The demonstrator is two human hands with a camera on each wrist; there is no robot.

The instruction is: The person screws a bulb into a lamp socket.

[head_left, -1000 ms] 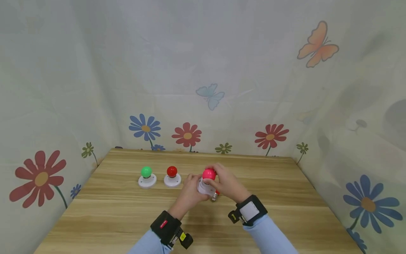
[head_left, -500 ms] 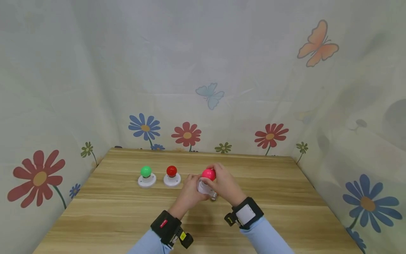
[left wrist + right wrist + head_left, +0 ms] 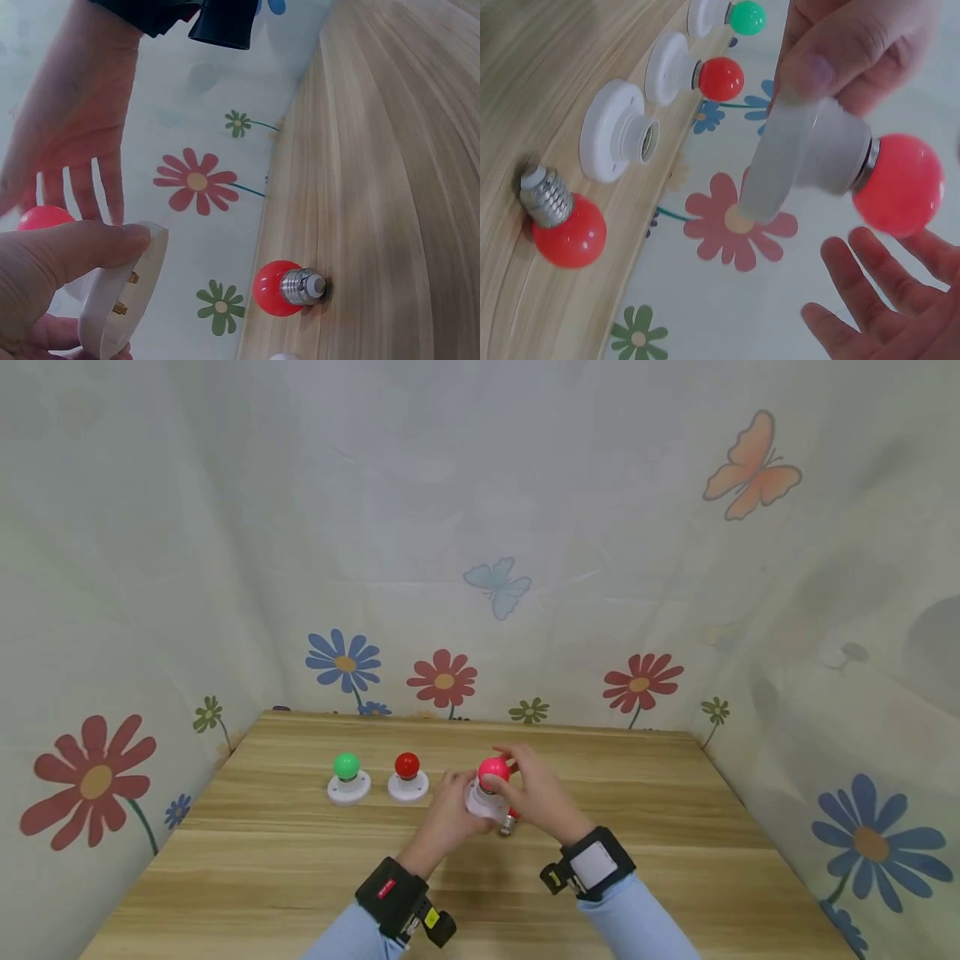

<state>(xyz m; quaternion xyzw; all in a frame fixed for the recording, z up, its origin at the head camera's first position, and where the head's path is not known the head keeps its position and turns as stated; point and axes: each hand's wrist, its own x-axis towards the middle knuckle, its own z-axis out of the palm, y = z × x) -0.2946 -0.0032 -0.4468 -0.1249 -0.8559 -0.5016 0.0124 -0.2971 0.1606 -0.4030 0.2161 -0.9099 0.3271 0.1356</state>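
My left hand [image 3: 447, 817] holds a white round lamp holder [image 3: 802, 157] by its rim, raised off the table. A pinkish-red light bulb [image 3: 900, 184] sits in its socket, with a bit of the metal base showing. Around the bulb my right hand [image 3: 546, 800] is spread; its fingers [image 3: 862, 292] look fairly straight and loose in the right wrist view. The thumb lies over the bulb's near side in the head view. A loose red bulb [image 3: 276, 288] with a silver screw base lies on the table below the hands.
An unfilled white lamp holder [image 3: 615, 133] stands on the wooden table [image 3: 300, 868], hidden behind my hands in the head view. To the left stand holders with a red bulb [image 3: 407, 766] and a green bulb [image 3: 346, 766]. A flower-printed curtain [image 3: 390, 527] encloses the table.
My right hand turns around the bulb, first inward, then back outward, and its fingers have loosened and spread. The left hand keeps the lamp holder in nearly the same place.
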